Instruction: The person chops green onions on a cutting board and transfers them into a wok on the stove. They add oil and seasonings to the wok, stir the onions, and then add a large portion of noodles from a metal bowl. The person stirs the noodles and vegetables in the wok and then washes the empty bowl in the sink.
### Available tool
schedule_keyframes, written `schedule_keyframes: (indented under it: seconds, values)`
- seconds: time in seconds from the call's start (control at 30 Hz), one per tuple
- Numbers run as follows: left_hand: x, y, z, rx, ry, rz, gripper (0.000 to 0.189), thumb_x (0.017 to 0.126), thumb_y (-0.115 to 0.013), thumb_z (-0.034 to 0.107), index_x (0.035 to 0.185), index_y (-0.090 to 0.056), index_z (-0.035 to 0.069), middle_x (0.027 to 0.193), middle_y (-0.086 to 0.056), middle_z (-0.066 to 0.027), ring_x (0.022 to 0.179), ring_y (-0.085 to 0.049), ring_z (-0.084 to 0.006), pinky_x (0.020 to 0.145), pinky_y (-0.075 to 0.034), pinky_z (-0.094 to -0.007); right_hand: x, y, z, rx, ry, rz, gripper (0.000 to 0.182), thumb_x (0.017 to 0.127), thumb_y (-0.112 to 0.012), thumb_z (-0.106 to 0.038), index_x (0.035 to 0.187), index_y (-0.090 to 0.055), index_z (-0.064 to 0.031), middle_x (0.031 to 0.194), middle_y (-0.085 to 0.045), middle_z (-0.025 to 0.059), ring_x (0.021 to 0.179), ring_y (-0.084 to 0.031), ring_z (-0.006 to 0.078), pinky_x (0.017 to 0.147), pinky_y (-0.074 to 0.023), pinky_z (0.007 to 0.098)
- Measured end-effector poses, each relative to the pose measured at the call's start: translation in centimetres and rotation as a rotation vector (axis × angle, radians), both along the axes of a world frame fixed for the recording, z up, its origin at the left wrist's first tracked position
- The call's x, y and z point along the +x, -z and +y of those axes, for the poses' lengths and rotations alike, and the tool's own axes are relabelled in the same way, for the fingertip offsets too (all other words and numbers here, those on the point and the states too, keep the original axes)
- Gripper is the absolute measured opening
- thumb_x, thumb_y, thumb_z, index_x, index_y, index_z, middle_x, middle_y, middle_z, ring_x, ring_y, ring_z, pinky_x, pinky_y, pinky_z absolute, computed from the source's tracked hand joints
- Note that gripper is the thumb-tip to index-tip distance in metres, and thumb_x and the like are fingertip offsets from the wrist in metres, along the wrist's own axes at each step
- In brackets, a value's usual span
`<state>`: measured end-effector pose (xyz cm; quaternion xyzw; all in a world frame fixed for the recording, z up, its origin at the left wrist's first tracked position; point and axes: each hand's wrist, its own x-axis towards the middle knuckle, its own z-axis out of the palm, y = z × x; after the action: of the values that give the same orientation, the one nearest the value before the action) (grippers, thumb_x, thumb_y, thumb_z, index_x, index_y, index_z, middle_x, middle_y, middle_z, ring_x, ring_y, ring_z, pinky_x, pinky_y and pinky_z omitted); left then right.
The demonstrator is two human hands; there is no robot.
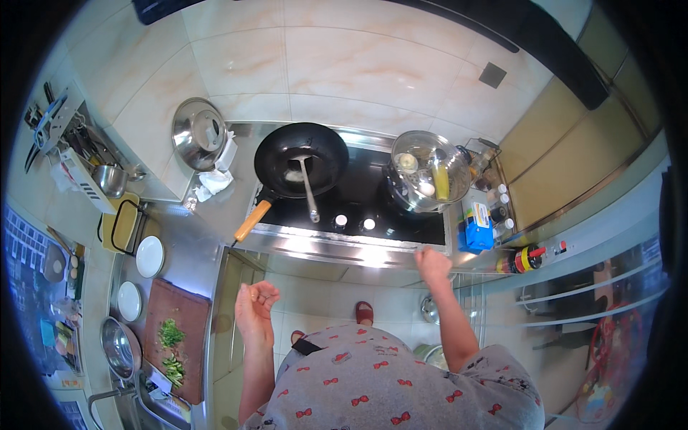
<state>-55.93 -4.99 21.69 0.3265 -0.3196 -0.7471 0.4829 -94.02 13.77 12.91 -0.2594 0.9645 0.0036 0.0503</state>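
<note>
My left hand (pixel 257 314) hovers in front of the counter with its palm up and its fingers loosely curled; nothing shows in it. Closed into a fist, my right hand (pixel 434 267) is at the front edge of the black cooktop (pixel 371 177), below the steamer. Whether it touches the edge is unclear. A black wok (pixel 274 153) with a wooden handle (pixel 252 220) sits on the left burner, a metal spatula (pixel 309 193) resting in it. On the right burner stands a steamer pot (pixel 411 201) under a glass lid (pixel 430 145). Corn (pixel 441 183) and an egg (pixel 426 188) show through it.
At left, a wooden cutting board (pixel 185 317) holds chopped greens (pixel 172 333) and a cleaver (pixel 157 376). Nearby are two white plates (pixel 150 256) and a metal bowl (pixel 121 346). A metal lid (pixel 200 134) leans on the wall. Bottles and a blue carton (pixel 475 231) line the right side.
</note>
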Motion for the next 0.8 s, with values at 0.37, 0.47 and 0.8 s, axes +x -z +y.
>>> schedule_keyframes:
  seconds: [0.37, 0.47, 0.8]
  values:
    - [15.1, 2.4, -7.1, 0.154, -0.077, 0.111, 0.029, 0.101, -0.047, 0.039, 0.088, -0.052, 0.013, 0.095, -0.065, -0.0089, 0.089, -0.065, -0.0202, 0.079, -0.055, -0.0319, 20.2, -4.3, -11.3, -0.263, -0.36, -0.113, 0.028, 0.091, -0.057, -0.04, 0.097, -0.065, -0.0134, 0.067, -0.068, 0.0109, 0.063, -0.067, 0.0319, 0.058, -0.0506, 0.0443]
    - [16.2, 2.9, -8.3, 0.143, -0.078, 0.146, 0.03, 0.101, -0.046, 0.04, 0.088, -0.053, 0.013, 0.097, -0.065, -0.0094, 0.089, -0.064, -0.0213, 0.08, -0.055, -0.0329, 22.1, -7.3, -13.6, -0.345, -0.405, -0.123, 0.023, 0.091, -0.06, -0.035, 0.097, -0.063, -0.0129, 0.064, -0.067, 0.0101, 0.06, -0.066, 0.0322, 0.056, -0.0501, 0.0441]
    - [14.2, 1.8, -11.0, 0.126, -0.09, 0.202, 0.03, 0.101, -0.046, 0.04, 0.091, -0.053, 0.013, 0.1, -0.066, -0.0116, 0.091, -0.065, -0.0229, 0.08, -0.057, -0.0349, 17.2, -6.8, -19.2, -0.613, -0.497, -0.023, 0.026, 0.083, -0.068, -0.023, 0.104, -0.062, -0.0104, 0.08, -0.065, 0.0063, 0.08, -0.063, 0.0266, 0.07, -0.0475, 0.0402]
